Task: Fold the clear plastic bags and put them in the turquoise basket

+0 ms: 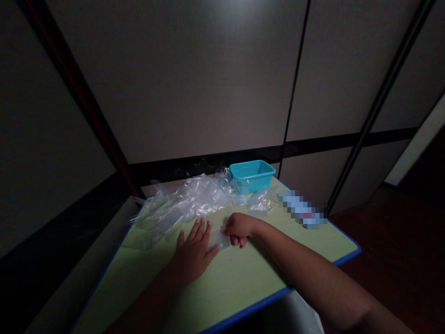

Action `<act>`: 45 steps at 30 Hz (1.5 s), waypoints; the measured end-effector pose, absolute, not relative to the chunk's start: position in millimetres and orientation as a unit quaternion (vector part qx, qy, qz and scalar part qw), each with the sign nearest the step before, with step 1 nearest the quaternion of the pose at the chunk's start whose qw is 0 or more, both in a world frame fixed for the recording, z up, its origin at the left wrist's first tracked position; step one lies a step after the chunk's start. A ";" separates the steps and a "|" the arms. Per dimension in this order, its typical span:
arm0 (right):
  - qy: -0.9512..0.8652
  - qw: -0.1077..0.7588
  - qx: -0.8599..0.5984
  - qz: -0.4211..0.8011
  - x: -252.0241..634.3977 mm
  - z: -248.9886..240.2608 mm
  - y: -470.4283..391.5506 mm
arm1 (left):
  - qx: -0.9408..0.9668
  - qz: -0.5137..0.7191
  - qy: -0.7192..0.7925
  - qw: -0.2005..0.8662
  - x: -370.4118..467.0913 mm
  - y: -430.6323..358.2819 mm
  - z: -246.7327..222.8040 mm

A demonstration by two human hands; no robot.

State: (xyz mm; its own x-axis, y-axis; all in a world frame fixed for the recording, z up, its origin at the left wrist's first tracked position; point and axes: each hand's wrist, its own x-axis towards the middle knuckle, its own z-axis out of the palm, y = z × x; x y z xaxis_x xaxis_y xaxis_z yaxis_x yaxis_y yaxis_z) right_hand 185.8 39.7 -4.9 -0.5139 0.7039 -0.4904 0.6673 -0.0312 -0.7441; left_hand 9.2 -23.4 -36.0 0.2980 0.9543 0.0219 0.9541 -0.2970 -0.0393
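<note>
A small clear plastic bag (216, 238) lies flat on the table between my hands. My left hand (194, 253) rests palm down with its fingers spread, the thumb on the bag's near edge. At the bag's right end, my right hand (240, 227) is closed, thumb and fingers pinching its edge. Just beyond both hands sprawls a heap of crumpled clear plastic bags (198, 197). Another loose clear bag (260, 202) sits to the right of the heap.
A turquoise plastic basket (253, 176) stands at the table's far edge. On the right lies a blurred-out, light blue flat item (302, 211). The pale green table (236, 287) has a blue rim, and a panelled cupboard front (208, 93) rises behind it.
</note>
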 end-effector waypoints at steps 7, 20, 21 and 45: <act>-0.694 0.017 -0.502 0.516 185.2 -2.5 37.6 | -0.800 -0.020 -0.598 0.048 10.7 -24.7 -29.4; -0.689 0.014 -0.512 0.513 183.5 4.7 33.0 | -0.821 0.003 -0.570 0.028 20.2 -34.0 -27.0; -0.689 0.014 -0.511 0.513 183.4 5.2 32.8 | -0.813 0.000 -0.581 0.038 20.1 -34.0 -27.4; -0.626 0.137 -0.474 0.604 180.3 -5.9 39.8 | -0.792 0.030 -0.609 0.025 23.5 -32.7 -31.4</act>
